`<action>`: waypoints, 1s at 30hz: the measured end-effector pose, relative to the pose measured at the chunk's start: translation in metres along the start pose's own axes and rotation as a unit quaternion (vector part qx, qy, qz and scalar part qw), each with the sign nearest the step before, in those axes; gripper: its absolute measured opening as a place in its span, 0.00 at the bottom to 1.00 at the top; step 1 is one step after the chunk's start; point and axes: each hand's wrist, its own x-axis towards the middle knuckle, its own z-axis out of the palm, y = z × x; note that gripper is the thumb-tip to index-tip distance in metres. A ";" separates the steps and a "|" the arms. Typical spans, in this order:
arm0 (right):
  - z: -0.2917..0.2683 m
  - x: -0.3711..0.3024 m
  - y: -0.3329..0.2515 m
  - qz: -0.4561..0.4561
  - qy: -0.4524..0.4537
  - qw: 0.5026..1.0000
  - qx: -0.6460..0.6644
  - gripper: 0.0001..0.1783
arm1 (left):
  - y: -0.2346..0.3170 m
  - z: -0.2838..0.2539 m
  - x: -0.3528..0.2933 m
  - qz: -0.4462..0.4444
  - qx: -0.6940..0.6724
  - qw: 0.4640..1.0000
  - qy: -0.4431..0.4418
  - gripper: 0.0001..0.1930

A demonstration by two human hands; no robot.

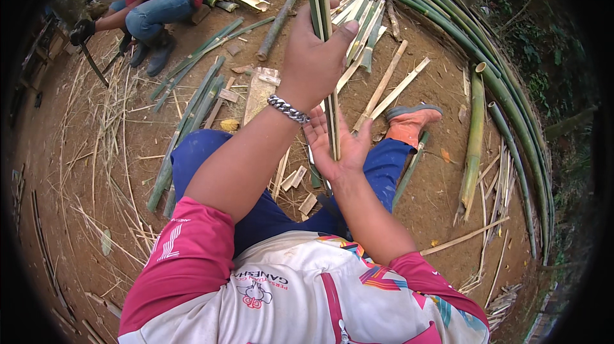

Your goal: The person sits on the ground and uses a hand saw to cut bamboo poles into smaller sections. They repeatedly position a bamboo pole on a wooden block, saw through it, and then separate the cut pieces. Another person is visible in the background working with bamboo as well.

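Note:
My left hand (314,56), with a chain bracelet at its wrist, is raised and closed around a small bundle of split bamboo strips (331,120). The strips stand nearly upright, and their top ends run out of the picture. Below it, my right hand (342,149) is open with its palm turned up and fingers apart. The strips' lower ends rest against that palm or just in front of it; I cannot tell if they touch. Beneath my hands is a flat wooden board (259,94) on the dirt.
Green bamboo lengths (192,126) lie to the left, and pale split pieces (364,24) lie ahead. Long bamboo poles (511,88) curve along the right side. My orange boot (412,123) is stretched forward. At upper left a person (160,11) crouches, holding a long blade (94,62).

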 end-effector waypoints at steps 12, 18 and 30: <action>-0.011 -0.023 -0.001 -0.006 0.105 0.984 -0.143 0.45 | -0.012 -0.019 0.021 -0.057 -0.021 0.998 0.020 0.21; -0.051 -0.051 -0.005 0.016 0.085 0.946 -0.313 0.26 | -0.013 -0.040 0.036 -0.083 -0.066 0.993 0.042 0.18; -0.036 -0.064 -0.014 -0.244 -0.061 0.661 -0.707 0.20 | -0.052 -0.055 0.040 -0.240 -0.173 0.955 0.032 0.13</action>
